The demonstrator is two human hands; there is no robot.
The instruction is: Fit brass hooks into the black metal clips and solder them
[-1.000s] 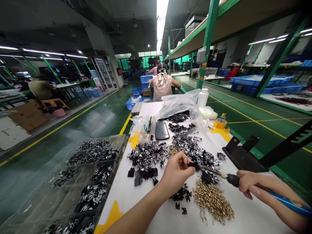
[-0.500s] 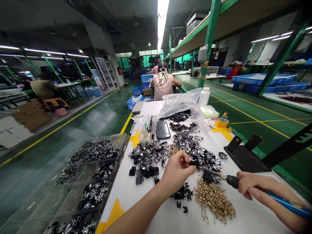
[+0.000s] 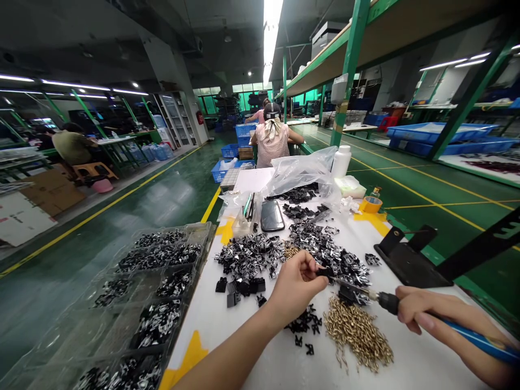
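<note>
Left hand [image 3: 293,290] pinching black clip [image 3: 324,273], right hand [image 3: 422,314] gripping blue-handled tool [image 3: 353,285]; white workbench [image 3: 406,363], green factory floor [image 3: 426,216].

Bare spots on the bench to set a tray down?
Bare white bench shows between the plastic compartment tray and the black clips, and past the brass pins, under the right hand. Crowded: mid-bench around the left hand, where clip piles spread.
</note>
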